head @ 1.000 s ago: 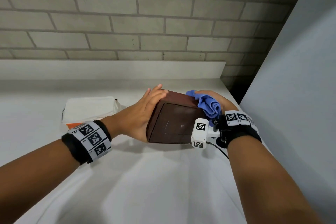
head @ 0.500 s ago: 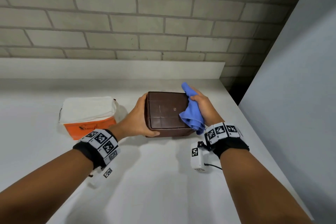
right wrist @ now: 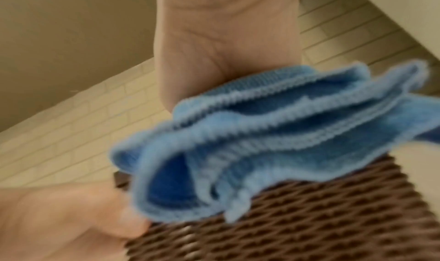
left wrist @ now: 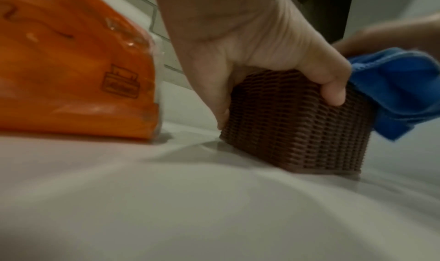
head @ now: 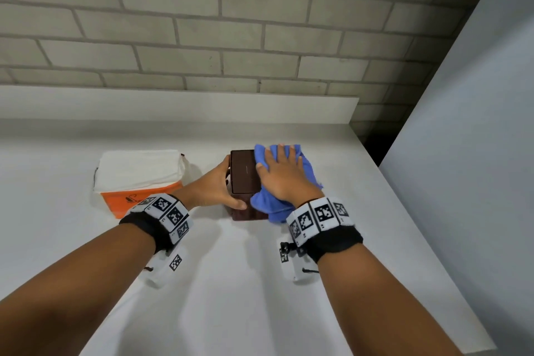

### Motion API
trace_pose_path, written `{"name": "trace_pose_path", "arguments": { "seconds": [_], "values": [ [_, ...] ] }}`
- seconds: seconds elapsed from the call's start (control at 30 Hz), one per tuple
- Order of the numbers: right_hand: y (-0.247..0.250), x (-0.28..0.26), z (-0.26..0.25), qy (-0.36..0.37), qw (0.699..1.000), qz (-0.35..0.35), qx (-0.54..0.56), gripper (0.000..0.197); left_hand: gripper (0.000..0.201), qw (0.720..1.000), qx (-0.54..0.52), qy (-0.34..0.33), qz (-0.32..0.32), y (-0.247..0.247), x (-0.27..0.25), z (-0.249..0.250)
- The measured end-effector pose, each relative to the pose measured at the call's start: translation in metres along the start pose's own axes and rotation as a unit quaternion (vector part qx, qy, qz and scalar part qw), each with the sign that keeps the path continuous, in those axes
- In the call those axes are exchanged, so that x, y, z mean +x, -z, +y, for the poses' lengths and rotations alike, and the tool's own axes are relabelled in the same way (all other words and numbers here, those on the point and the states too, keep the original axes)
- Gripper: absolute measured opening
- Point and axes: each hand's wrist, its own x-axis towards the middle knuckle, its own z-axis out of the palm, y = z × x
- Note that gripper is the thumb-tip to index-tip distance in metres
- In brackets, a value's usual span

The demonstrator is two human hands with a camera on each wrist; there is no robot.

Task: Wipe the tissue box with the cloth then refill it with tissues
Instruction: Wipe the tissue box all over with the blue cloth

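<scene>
White counter (head: 231,283), brick wall behind. Brown woven tissue box (head: 244,175): left hand (head: 209,189) grips its left side; right hand (head: 284,175), fingers flat, presses blue cloth (head: 267,205) on its top. Orange tissue pack (head: 138,179) left of the box.

the cloth (head: 261,204) hides the tissue box (head: 243,172) top's right part (right-wrist view blurred).

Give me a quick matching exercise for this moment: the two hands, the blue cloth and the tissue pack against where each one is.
Things:
1. left hand
2. right hand
3. blue cloth
4. tissue pack

Places:
A. lying on the counter, apart from the brown tissue box
B. gripping the box's left side
C. flat on top of the cloth
D. spread over the box's top and right side

Pairs: 1-B, 2-C, 3-D, 4-A
</scene>
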Motion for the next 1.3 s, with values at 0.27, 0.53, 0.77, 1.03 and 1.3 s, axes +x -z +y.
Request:
{"name": "trace_pose_path", "arguments": {
  "seconds": [0.27,0.53,0.77,1.03,1.3],
  "values": [
    [-0.016,0.018,-0.042,0.082,0.996,-0.003,-0.031,0.057,0.089,0.999,0.050,-0.005,-0.002,0.001,0.003,-0.003],
    [0.002,0.038,-0.011,0.032,0.998,0.030,-0.042,0.057,0.113,1.000,0.016,0.000,0.008,-0.001,-0.001,-0.008],
    [0.004,0.018,0.013,-0.108,0.991,0.071,0.015,0.059,0.115,1.000,0.012,0.000,0.002,-0.001,-0.001,-0.008],
    [-0.025,-0.006,-0.037,-0.007,0.998,0.052,-0.031,0.061,0.102,0.999,0.053,-0.012,-0.001,0.000,0.004,-0.008],
    [-0.015,0.017,-0.020,0.058,0.996,0.054,-0.036,0.056,0.107,0.999,0.044,-0.012,0.010,0.000,0.002,-0.009]
  ]
}}
